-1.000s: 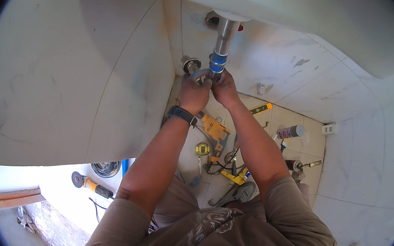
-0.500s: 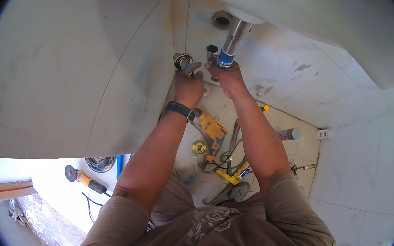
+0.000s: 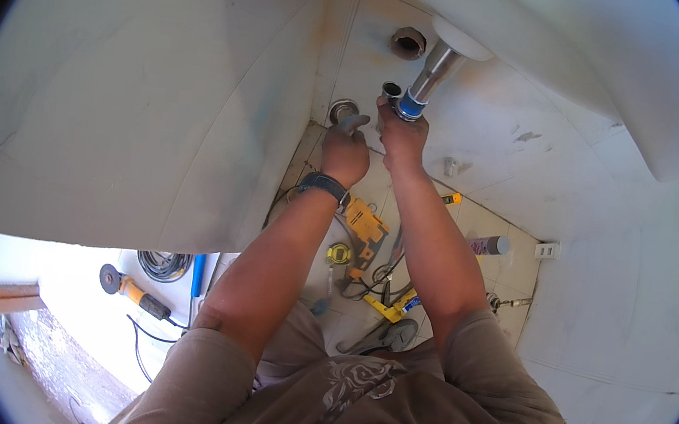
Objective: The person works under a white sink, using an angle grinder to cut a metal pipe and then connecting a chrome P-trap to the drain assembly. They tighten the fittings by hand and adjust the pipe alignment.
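Note:
Under the white basin (image 3: pixel 536 33), a chrome drain pipe (image 3: pixel 437 71) slants down from its outlet and ends in a blue band (image 3: pixel 411 103). My right hand (image 3: pixel 405 140) is wrapped round the chrome trap (image 3: pixel 391 91) just below that band; the trap's open, round mouth faces up beside the pipe. To its left, my left hand (image 3: pixel 346 152) grips a round metal fitting (image 3: pixel 343 112) with a ringed face, one finger lying along its side. The hand hides the fitting's lower part. Both hands are close together near the tiled wall.
Above the hands, the wall has a round hole (image 3: pixel 409 43). On the floor below my arms lie a yellow drill (image 3: pixel 367 224), a tape measure (image 3: pixel 339 253), a yellow tool (image 3: pixel 385 308), cables and a spray can (image 3: pixel 490 245). An angle grinder (image 3: pixel 133 292) and coiled hose (image 3: pixel 164 266) lie at lower left.
The view has shifted, so the pipe, wall hole and both hands appear farther right. My right hand stays on the trap and my left stays at the round fitting.

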The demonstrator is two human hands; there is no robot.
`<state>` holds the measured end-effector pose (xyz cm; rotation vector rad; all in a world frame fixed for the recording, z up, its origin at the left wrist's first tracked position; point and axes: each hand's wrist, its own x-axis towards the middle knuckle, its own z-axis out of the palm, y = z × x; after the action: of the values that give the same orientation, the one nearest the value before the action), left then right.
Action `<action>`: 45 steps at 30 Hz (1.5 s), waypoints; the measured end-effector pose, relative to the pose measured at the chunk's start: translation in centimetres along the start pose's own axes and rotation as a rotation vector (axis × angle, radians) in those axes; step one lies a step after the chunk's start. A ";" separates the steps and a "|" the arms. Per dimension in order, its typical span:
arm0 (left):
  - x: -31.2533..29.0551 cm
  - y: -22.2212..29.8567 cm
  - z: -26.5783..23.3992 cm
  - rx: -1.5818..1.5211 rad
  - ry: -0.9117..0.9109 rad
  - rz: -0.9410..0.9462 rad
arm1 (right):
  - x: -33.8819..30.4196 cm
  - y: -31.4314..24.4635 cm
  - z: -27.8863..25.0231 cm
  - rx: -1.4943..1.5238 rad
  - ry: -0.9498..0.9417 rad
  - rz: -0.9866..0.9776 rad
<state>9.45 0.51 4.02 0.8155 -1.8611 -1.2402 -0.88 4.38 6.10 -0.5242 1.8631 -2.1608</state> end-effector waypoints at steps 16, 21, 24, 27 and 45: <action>8.0 -0.9 0.9 -0.267 -0.263 0.095 | 0.2 -0.2 -5.8 -0.469 -0.339 0.041; 9.6 -0.3 2.7 -0.291 -0.324 0.067 | 0.5 0.2 -5.9 -0.418 -0.386 0.032; 10.6 -0.7 3.9 -0.339 -0.312 0.061 | 0.4 -0.1 -5.9 -0.468 -0.389 0.030; 11.9 -1.5 5.2 -0.410 -0.340 0.025 | 0.2 -0.5 -5.9 -0.464 -0.388 0.025; 13.6 -3.2 6.3 -0.535 -0.437 0.005 | 0.7 -0.4 -5.5 -0.563 -0.400 0.064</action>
<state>-2.67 -8.76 2.58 0.2589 -1.7080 -1.9126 -3.82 9.13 5.90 -0.9082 2.1828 -1.3355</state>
